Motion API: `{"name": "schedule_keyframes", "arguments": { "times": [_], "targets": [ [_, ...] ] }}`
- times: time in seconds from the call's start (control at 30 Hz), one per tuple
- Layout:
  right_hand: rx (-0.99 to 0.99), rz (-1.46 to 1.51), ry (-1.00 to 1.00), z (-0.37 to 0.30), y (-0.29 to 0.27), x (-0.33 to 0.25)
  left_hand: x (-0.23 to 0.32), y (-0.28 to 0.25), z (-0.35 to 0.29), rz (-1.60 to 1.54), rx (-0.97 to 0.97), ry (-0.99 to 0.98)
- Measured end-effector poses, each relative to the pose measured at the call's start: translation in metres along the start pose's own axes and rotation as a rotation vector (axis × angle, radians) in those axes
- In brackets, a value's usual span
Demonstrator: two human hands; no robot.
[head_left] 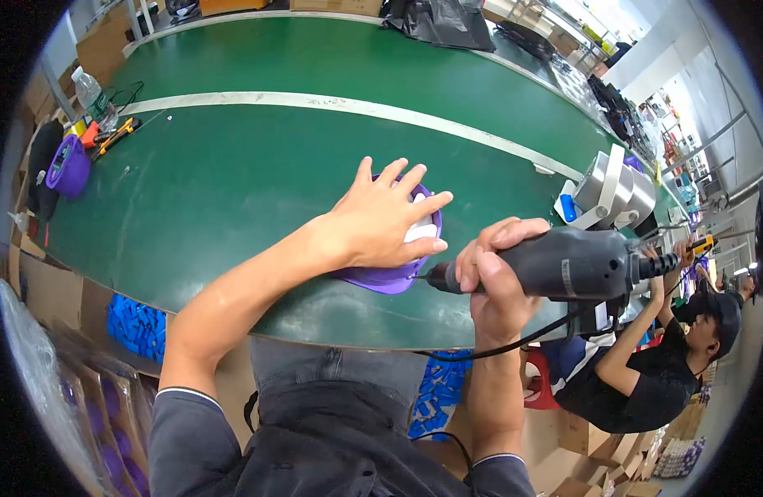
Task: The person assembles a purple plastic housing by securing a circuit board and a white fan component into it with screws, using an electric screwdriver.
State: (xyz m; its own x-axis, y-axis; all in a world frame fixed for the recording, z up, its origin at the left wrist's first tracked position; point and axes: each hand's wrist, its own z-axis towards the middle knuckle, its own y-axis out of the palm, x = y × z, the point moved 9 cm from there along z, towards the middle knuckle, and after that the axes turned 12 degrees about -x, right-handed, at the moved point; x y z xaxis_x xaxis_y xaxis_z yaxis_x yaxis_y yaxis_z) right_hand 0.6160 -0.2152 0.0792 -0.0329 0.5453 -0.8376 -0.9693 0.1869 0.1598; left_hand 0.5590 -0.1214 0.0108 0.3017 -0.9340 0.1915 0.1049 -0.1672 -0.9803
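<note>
My left hand point(390, 211) lies spread over a purple plastic housing point(390, 280) on the green workbench, fingers apart and pressing down on it. White parts point(423, 222) show inside the housing between and beside my fingers; the rest is hidden under the palm. In my right hand point(502, 273) is a black electric screwdriver point(564, 263), held level with its bit pointing left. Its tip meets or nearly meets the right side of the purple housing near the bench's front edge. A black cable hangs beneath the tool.
A purple bowl-like part point(69, 170), a clear bottle point(90, 93) and orange-handled tools point(116, 137) sit at the far left. A silver-white cylindrical device point(609, 190) stands at the right. A co-worker point(647, 364) works beyond it. Blue pieces point(439, 389) fill boxes below the bench.
</note>
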Motion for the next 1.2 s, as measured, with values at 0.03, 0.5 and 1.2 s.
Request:
{"name": "schedule_keyframes", "arguments": {
  "times": [0.03, 0.5, 1.2],
  "targets": [
    [-0.008, -0.002, 0.009, 0.001, 0.003, 0.002, -0.002, 0.000, -0.001, -0.007, 0.006, 0.004],
    [-0.047, 0.051, 0.029, 0.002, 0.004, 0.012, -0.003, 0.001, -0.005, -0.019, 0.023, 0.002],
    [0.005, -0.059, -0.036, 0.009, -0.021, -0.017, -0.015, -0.012, -0.019, -0.143, -0.190, -0.009]
  ]
}}
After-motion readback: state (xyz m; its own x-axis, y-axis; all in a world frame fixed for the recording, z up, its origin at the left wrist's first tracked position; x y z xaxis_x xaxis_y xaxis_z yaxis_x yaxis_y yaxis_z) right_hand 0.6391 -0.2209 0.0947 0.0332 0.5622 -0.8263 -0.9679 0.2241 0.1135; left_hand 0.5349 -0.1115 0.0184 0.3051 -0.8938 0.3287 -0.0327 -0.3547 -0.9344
